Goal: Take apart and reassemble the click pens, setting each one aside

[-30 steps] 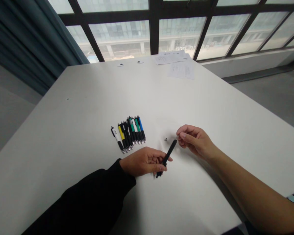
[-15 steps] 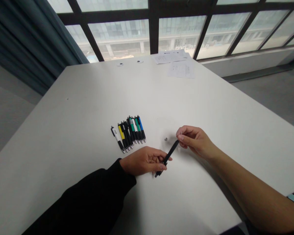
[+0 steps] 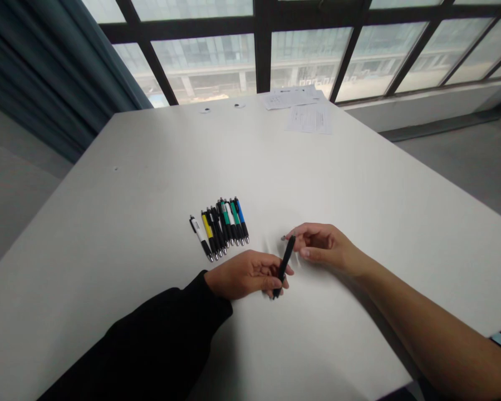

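My left hand (image 3: 250,274) is closed around the lower part of a black pen (image 3: 286,259), which slants with its upper end toward my right hand. A small silver tip piece (image 3: 283,238) lies on the white table, just beyond the pen. My right hand (image 3: 328,245) has its thumb and fingers apart, palm turned inward. Its index fingertip is at the silver piece; whether the two touch I cannot tell. Left of the hands, several pens (image 3: 229,223) with black grips and white, yellow, black, green and blue barrels lie side by side.
The white table (image 3: 350,167) reaches to the windows. Printed papers (image 3: 309,117) lie at its far edge, with two small white pieces (image 3: 205,110) to their left. A tiny speck (image 3: 116,168) is on the left side. A blue-grey curtain (image 3: 42,61) hangs at the left.
My right hand has let go of the pen's upper end and moved slightly left, its fingers spreading toward the silver piece. The pen has tipped more upright in my left hand.
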